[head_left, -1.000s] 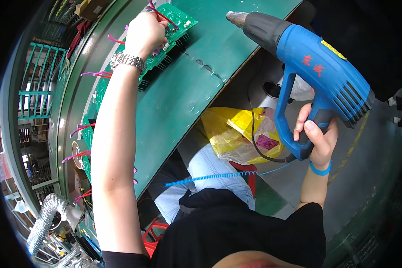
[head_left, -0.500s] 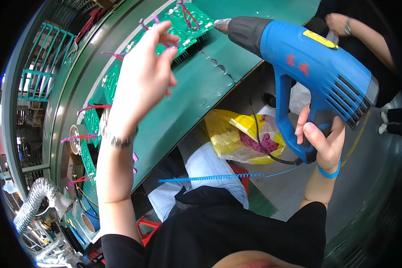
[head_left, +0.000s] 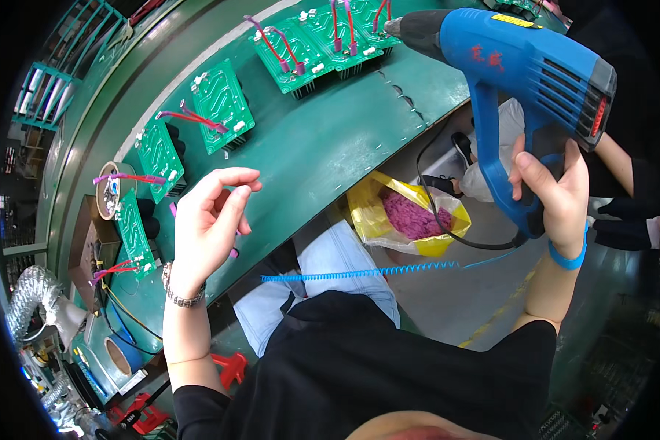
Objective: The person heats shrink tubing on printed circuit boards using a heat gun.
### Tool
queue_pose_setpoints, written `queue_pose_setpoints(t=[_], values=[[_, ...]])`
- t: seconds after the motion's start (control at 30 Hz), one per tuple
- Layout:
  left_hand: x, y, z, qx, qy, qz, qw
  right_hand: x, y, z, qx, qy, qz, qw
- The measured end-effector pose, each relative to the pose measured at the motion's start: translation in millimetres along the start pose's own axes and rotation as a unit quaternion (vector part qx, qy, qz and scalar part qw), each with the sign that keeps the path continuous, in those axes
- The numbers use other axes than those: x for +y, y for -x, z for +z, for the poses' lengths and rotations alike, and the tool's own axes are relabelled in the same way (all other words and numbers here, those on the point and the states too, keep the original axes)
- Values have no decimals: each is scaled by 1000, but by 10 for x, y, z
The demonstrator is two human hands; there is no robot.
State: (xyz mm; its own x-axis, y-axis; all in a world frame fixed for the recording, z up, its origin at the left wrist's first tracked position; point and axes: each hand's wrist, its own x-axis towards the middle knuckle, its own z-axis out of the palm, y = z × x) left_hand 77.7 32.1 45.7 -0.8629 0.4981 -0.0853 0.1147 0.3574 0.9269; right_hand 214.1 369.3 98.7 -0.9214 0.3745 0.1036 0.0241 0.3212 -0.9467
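My right hand (head_left: 554,194) is wrapped round the handle of a blue heat gun (head_left: 524,62). Its metal nozzle (head_left: 394,28) points left, close to the wired end of the far circuit boards (head_left: 345,37). My left hand (head_left: 216,220) hovers over the near edge of the workbench, fingers loosely bent, thumb apart from the index finger, with nothing visible in it. Beyond it lies a green circuit board (head_left: 224,106) with red wires carrying purple sleeves. Two more boards, one of them a narrow board (head_left: 134,231), lie to its left. Small purple tubes (head_left: 234,254) show beside my left hand.
A yellow bag (head_left: 370,220) of purple pieces stands below the green bench (head_left: 301,161). The gun's black cable (head_left: 436,209) and a coiled blue cord (head_left: 359,274) cross there. A tape roll (head_left: 125,356) is at left. Another person's arm (head_left: 614,163) is at right.
My left hand has drawn back from the far boards toward the bench's near edge. The heat gun has shifted slightly up and right in view, still in my right hand.
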Motion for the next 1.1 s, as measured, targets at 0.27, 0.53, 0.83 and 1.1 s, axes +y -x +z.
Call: queue_pose_setpoints(t=[0.27, 0.53, 0.83, 1.1], values=[[-316, 179, -236, 13, 53, 16, 998, -193, -43, 95, -12, 45, 17, 999], [-494, 311, -474, 33, 96, 23, 995, -313, -11, 172, 4, 65, 19, 998], [-802, 354, -646, 20, 208, 52, 976, -392, -96, 291, 16, 59, 16, 998], [-898, 395, -686, 31, 308, 66, 948, -448, -119, 359, 19, 79, 31, 996]])
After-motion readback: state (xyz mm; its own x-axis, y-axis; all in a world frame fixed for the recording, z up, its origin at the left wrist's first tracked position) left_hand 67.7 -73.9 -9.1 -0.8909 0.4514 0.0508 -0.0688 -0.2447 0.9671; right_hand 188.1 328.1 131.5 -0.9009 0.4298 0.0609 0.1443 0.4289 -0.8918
